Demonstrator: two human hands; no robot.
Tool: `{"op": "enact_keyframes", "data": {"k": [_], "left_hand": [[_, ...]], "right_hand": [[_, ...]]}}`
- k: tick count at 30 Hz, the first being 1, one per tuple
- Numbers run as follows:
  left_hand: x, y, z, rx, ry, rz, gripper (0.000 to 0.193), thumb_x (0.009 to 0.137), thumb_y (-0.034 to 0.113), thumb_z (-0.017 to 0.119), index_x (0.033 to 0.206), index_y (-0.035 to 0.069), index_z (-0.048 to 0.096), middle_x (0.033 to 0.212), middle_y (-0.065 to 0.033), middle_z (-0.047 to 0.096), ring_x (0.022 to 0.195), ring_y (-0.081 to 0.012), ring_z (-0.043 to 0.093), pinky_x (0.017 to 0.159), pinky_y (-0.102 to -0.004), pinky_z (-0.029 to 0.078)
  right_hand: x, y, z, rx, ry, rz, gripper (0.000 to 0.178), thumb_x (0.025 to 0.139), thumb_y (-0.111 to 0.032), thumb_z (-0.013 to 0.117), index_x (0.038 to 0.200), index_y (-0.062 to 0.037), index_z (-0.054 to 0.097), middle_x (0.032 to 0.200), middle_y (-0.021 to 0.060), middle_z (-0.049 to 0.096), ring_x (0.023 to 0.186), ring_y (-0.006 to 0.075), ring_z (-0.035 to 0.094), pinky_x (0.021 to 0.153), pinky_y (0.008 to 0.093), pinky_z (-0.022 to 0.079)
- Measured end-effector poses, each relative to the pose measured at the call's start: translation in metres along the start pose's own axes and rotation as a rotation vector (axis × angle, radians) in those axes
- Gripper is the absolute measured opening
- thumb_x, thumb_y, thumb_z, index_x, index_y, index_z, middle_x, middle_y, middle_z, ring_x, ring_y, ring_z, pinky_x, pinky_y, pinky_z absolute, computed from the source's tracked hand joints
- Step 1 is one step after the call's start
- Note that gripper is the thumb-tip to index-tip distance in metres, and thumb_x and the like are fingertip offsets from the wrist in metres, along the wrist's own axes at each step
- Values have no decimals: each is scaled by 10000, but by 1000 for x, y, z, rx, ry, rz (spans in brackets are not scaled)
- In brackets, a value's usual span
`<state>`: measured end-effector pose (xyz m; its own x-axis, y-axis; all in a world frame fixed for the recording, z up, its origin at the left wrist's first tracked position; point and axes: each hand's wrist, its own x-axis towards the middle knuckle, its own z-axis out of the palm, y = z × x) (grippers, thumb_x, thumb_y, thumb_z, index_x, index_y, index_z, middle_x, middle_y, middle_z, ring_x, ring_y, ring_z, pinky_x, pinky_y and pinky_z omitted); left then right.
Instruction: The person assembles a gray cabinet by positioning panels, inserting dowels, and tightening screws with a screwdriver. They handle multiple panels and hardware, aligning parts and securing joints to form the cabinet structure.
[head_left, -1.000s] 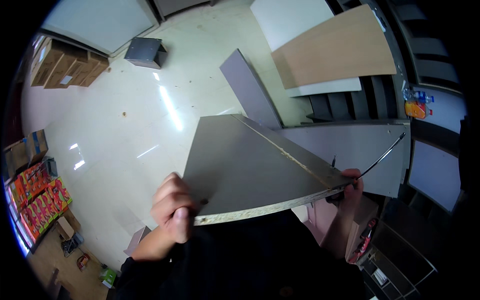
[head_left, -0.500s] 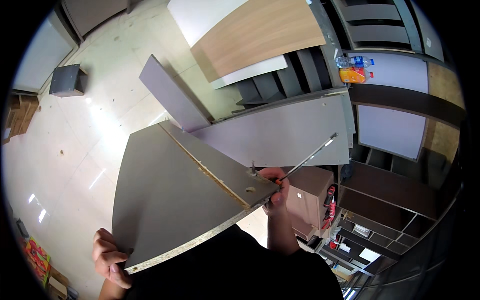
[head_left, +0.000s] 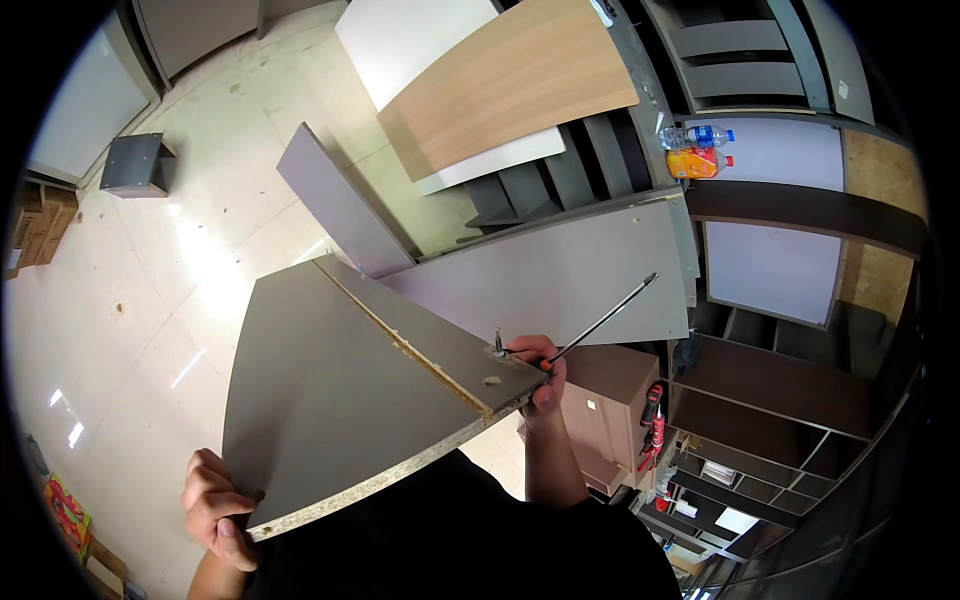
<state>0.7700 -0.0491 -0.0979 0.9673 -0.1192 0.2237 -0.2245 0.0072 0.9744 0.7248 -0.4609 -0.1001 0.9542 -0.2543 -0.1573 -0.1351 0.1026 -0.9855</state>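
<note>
A grey chipboard panel (head_left: 310,400) with a raw groove across it is held in front of my body. My left hand (head_left: 215,510) grips its near left corner, fingers on top. At the right corner, my right hand (head_left: 540,375) is closed around the edge and also keeps a screwdriver (head_left: 605,318), its shaft pointing up and right. A small metal connecting bolt (head_left: 499,341) stands upright near that corner, beside a round drilled hole (head_left: 492,381). The panel's far end overlaps the view of a longer grey board (head_left: 560,270); whether they touch I cannot tell.
A narrow grey board (head_left: 340,200) stands beyond the panel. Wood-coloured and white boards (head_left: 510,80) lie further off. Plastic bottles (head_left: 697,162) rest on furniture at right, above a brown cabinet (head_left: 605,400) with a red-and-black tool (head_left: 652,405) beside it. A grey box (head_left: 138,165) stands on the floor.
The panel's right corner, with my right hand and the screwdriver, has shifted slightly left in view. The surroundings have moved a little too. Both grips stay the same.
</note>
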Motion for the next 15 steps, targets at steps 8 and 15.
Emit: {"op": "enact_keyframes", "data": {"k": [8, 15], "left_hand": [[7, -3, 2, 17, 37, 30, 366, 929, 346, 487, 728, 49, 558, 681, -49, 389, 660, -205, 372, 593, -344, 298], [10, -5, 1, 78, 37, 78, 422, 932, 372, 463, 708, 31, 573, 658, -63, 418, 631, -208, 385, 575, -347, 304]], "right_hand": [[0, -12, 15, -151, 73, 73, 962, 707, -765, 694, 1213, 37, 527, 945, 71, 680, 866, 135, 655, 773, 257, 515], [-28, 40, -2, 268, 200, -5, 767, 906, -712, 486, 1235, -19, 482, 1130, 112, 620, 1048, 187, 616, 891, 337, 510]]}}
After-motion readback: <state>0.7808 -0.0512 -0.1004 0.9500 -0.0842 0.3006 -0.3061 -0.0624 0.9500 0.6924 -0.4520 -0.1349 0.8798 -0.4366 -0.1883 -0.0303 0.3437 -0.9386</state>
